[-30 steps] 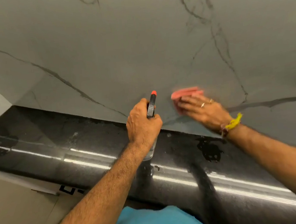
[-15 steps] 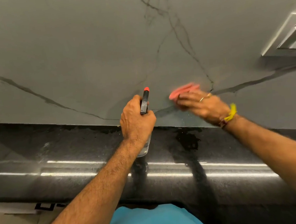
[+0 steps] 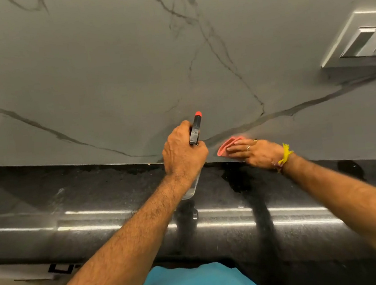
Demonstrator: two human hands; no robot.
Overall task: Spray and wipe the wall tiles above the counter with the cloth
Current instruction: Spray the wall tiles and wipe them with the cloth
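Observation:
The grey marble-veined wall tiles rise above the black counter. My left hand grips a spray bottle with a black head and red nozzle tip pointing at the wall; its clear body shows below my wrist. My right hand presses a pink cloth flat against the wall with straight fingers, just above the line where tile meets counter. The hand covers most of the cloth.
A white switch plate is mounted on the wall at upper right. Wet dark patches lie on the counter below the cloth. A printed marker strip sits at the counter's lower left edge.
My right hand has slid the cloth down the wall toward the counter line. The left hand with the bottle has stayed roughly in place. The view shifted right, showing more of the switch plate.

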